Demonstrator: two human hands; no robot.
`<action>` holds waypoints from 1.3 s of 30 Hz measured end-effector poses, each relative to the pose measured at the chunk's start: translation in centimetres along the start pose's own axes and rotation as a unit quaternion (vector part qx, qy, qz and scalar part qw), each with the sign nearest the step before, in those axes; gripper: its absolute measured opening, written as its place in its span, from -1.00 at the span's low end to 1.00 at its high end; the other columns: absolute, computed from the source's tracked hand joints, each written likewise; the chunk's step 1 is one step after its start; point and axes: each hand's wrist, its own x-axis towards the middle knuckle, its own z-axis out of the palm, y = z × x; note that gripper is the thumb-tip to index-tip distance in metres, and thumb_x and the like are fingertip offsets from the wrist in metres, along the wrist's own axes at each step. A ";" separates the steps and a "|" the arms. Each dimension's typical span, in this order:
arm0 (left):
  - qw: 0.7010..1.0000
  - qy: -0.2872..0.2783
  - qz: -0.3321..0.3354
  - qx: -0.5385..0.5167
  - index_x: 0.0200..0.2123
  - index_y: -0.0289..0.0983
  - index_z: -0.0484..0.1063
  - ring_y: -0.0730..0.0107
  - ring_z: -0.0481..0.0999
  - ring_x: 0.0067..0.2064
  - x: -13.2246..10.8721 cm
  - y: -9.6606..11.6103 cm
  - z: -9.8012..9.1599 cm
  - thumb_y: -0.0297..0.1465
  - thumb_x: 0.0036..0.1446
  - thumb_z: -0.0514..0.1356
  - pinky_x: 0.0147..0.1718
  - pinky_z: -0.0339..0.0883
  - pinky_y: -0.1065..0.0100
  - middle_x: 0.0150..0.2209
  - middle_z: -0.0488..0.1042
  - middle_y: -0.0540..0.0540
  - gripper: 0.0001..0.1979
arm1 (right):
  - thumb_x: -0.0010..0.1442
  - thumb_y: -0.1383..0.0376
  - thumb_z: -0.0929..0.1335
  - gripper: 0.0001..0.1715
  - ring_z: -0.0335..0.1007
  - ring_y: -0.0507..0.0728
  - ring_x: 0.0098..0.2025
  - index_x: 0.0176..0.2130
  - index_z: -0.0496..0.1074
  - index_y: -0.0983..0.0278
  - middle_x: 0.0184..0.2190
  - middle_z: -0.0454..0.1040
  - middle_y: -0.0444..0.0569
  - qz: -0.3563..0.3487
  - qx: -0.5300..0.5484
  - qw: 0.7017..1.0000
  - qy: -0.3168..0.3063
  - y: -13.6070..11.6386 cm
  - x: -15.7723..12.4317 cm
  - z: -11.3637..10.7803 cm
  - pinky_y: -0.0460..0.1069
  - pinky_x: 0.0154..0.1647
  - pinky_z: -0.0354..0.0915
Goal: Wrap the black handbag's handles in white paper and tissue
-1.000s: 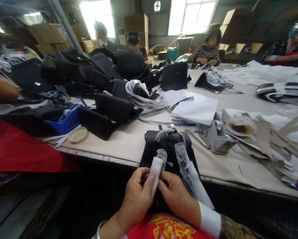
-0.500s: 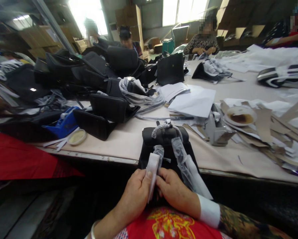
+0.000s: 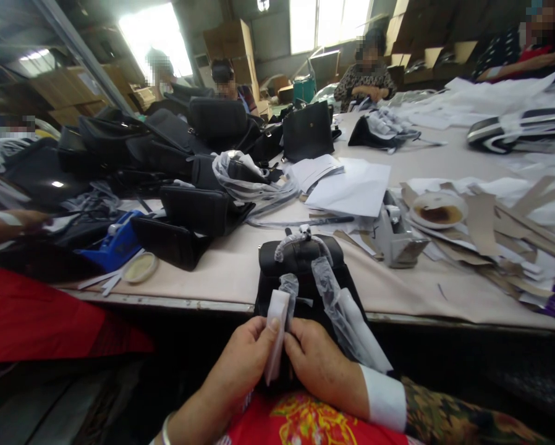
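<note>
A black backpack-style bag [image 3: 300, 256] leans over the table's near edge in front of me. Clear plastic covers its top handle and one shoulder strap [image 3: 335, 303], which hangs down the right side. My left hand [image 3: 243, 355] is closed on a white foam strip [image 3: 277, 309] lying along the other strap, its thumb pressed on top. Close against it, my right hand [image 3: 321, 358] has its fingers curled in at the same strap's edge. What those right fingertips pinch is mostly hidden.
Black bags [image 3: 222, 120] are heaped at the back left. A blue tape dispenser [image 3: 115, 238] and a grey one [image 3: 398, 241] flank me. White paper sheets [image 3: 351, 188], a dish of brown stuff [image 3: 437, 210] and cardboard scraps [image 3: 481, 225] lie around. A co-worker's hand [image 3: 29, 221] is at left.
The view has turned slightly, shifting things left. Both my hands keep nearly the same hold on the strap and foam strip. The co-worker's hand at left shows further in.
</note>
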 end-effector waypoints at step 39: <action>0.996 -0.002 0.023 -0.081 -0.23 -0.31 0.42 0.45 0.31 -0.42 -0.2 -1.4 1.8 0.15 0.17 0.22 -0.47 0.24 0.48 -0.44 0.35 -0.01 -0.43 | 0.31 0.43 0.19 -0.69 0.37 0.09 -0.43 -0.43 0.37 0.32 -0.47 0.47 0.00 -0.008 0.050 0.999 0.001 0.4 -0.1 0.7 -0.06 -0.41 0.22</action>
